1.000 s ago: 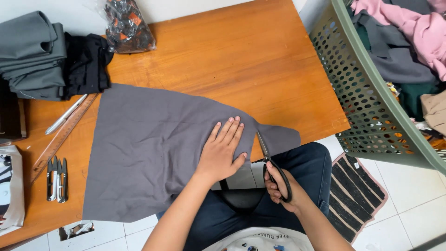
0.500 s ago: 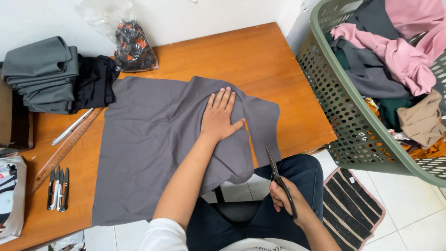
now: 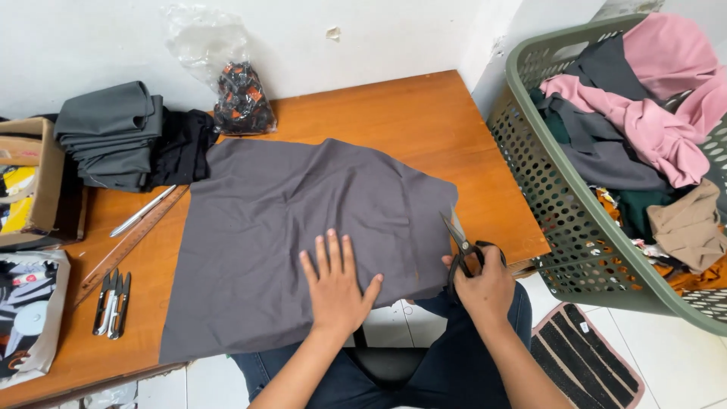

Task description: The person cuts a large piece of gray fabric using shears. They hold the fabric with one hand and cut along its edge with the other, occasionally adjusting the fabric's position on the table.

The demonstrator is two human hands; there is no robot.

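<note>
While pressed flat on the grey cloth [image 3: 303, 227], left hand [image 3: 335, 286] spread wide, fingers apart, palm down near the cloth's front edge, holding nothing. Right hand [image 3: 485, 291] closed round the black loops of the scissors [image 3: 460, 241], at the table's front right corner. Scissor blades slightly parted, pointing away from the body, tips just at the cloth's right edge; whether cloth lies between the blades, cannot tell. Grey cloth laid out over the middle of the wooden table [image 3: 424, 113], front edge hanging a little past the table's front edge, right edge folded or rumpled.

Along the table's left edge: a wooden ruler [image 3: 129, 246] lying slantwise, a pale pen-like stick [image 3: 142, 211] just beside it, and small thread snips [image 3: 112, 303] nearer the front. At the back left corner, a stack of folded grey and black fabric [image 3: 121, 136]. Beside it, against the wall, a clear plastic bag [image 3: 238, 91] with dark patterned bits inside. Cardboard box [image 3: 34, 182] off the left edge. To the right of the table, a green perforated laundry basket [image 3: 553, 189] heaped with pink, grey and tan clothes. Striped mat [image 3: 587, 356] on the tiled floor below.
</note>
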